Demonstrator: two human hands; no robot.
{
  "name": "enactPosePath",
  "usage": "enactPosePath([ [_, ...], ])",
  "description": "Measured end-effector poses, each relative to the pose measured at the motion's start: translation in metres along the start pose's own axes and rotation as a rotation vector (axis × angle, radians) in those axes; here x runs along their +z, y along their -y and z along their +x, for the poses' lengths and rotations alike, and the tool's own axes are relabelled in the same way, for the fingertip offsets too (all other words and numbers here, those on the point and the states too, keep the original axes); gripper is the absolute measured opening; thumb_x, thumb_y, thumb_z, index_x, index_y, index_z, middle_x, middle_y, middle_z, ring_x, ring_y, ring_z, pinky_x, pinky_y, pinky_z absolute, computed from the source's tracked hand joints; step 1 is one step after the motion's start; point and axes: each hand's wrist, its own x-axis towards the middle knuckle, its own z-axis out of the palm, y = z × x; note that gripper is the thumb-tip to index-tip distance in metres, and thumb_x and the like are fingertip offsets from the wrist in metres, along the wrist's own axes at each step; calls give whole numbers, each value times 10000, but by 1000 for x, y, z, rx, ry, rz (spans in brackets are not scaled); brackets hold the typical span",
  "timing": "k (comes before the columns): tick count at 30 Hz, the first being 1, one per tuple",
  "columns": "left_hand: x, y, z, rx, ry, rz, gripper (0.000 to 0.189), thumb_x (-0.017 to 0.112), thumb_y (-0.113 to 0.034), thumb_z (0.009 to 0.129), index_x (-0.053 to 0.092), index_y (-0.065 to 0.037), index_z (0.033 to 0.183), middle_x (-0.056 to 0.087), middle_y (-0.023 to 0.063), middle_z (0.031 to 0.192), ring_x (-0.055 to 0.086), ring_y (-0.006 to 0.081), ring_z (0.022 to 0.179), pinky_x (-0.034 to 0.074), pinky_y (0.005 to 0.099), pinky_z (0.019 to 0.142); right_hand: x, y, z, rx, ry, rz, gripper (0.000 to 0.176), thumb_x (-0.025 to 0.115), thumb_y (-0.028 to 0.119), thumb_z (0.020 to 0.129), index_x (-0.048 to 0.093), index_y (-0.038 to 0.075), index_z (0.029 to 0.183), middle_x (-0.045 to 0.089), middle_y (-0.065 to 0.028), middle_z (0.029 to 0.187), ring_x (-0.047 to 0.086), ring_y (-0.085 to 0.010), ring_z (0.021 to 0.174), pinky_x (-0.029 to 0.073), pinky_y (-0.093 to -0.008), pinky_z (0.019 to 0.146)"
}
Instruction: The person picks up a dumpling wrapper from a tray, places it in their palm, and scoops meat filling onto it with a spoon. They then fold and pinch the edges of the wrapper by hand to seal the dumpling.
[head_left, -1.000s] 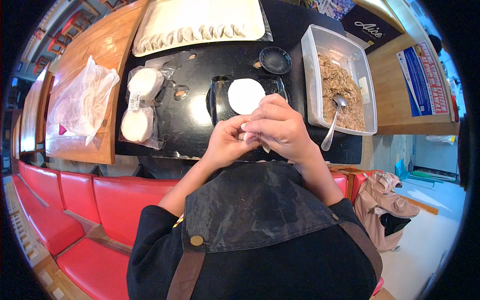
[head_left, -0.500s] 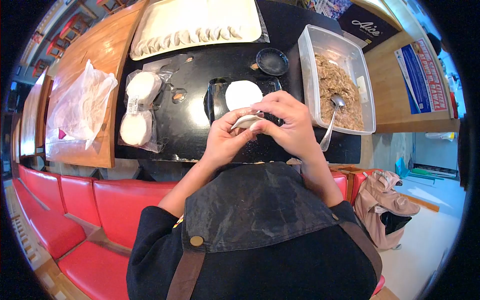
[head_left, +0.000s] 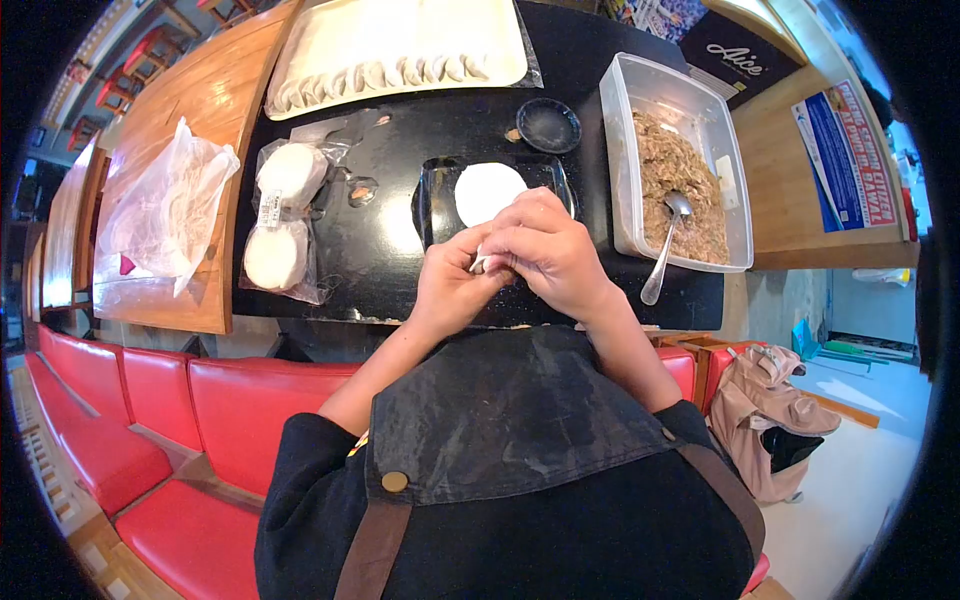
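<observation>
A small folded dumpling (head_left: 480, 265) is pinched between my two hands, mostly hidden by the fingers. My left hand (head_left: 453, 278) holds its left side, while my right hand (head_left: 548, 248) closes over its right side and top. Just beyond the hands, a stack of round white wrappers (head_left: 488, 193) lies on a black tray (head_left: 436, 190). To the right, a clear plastic container (head_left: 625, 190) holds minced filling (head_left: 668, 165) with a metal spoon (head_left: 662, 262) in it. A small dark dish (head_left: 548, 126) sits behind the tray.
At the back, a cream tray (head_left: 400, 35) bears a row of several dumplings (head_left: 380, 76). Packaged wrappers (head_left: 275, 257) lie left on the black table (head_left: 370, 250). A plastic bag (head_left: 175, 210) rests on the wooden table at far left. Red seats (head_left: 260, 400) stand below.
My right hand has moved left and closed further over the dumpling, which now shows less. Both hands are closer together.
</observation>
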Motion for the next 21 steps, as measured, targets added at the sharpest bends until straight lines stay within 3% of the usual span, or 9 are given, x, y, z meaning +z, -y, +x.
enactPosePath([
  [4, -9, 0, 1, -49, 158, -4, 314, 645, -10, 764, 584, -6, 1071, 619, 13, 941, 552, 63, 891, 454, 229, 789, -3, -3, 0, -70, 71, 46, 287, 721, 97, 648, 661, 84, 928, 598, -58, 880, 530, -237, 855, 431, -329, 734],
  [7, -11, 1, -1, -124, 249, -217, 413, 615, 15, 763, 535, -8, 1167, 598, 13, 984, 552, 74, 896, 446, 223, 789, -7, 2, 4, -44, 112, -16, 312, 718, 125, 661, 661, 81, 964, 597, -65, 935, 529, -241, 874, 433, -340, 747],
  [9, -11, -5, -2, -246, 275, -447, 511, 571, 41, 755, 457, 4, 1251, 578, 21, 1043, 551, 90, 948, 437, 235, 835, -10, 2, 2, 86, 25, -37, 359, 728, 190, 664, 656, 76, 996, 589, -75, 974, 529, -239, 889, 431, -343, 767],
  [10, -11, -5, -1, -193, 316, -406, 586, 539, 63, 735, 383, 20, 1297, 537, 51, 1142, 515, 116, 1065, 399, 259, 932, -14, -2, -2, 109, -3, -8, 388, 738, 229, 664, 651, 66, 1005, 576, -81, 986, 533, -235, 893, 427, -334, 786],
  [13, -4, -13, -1, -154, 243, -440, 631, 525, 72, 718, 349, 19, 1321, 489, 74, 1215, 456, 136, 1162, 341, 273, 1004, -23, -9, -8, 162, 54, -14, 370, 737, 238, 673, 657, 69, 992, 574, -77, 956, 536, -226, 881, 425, -327, 784],
  [14, -7, -9, -1, -160, 273, -375, 679, 509, 92, 709, 299, 17, 1351, 426, 81, 1283, 422, 149, 1203, 330, 270, 1015, -21, -7, -8, 165, 42, -8, 288, 740, 183, 671, 675, 73, 930, 576, -60, 922, 538, -214, 869, 427, -323, 767],
  [18, -3, -10, -2, -145, 231, -396, 707, 508, 98, 706, 269, 17, 1367, 404, 88, 1311, 405, 160, 1222, 324, 285, 1026, -13, -10, -12, 78, -12, 26, 206, 742, 57, 625, 688, 70, 823, 605, -35, 837, 550, -201, 826, 428, -315, 744],
  [21, 1, -5, -3, -90, 191, -502, 722, 511, 76, 709, 245, 17, 1378, 374, 102, 1342, 371, 173, 1253, 308, 306, 1044, -4, -14, -17, 87, -126, -1, 242, 743, 46, 619, 686, 73, 853, 612, -47, 829, 559, -207, 803, 438, -312, 723],
])
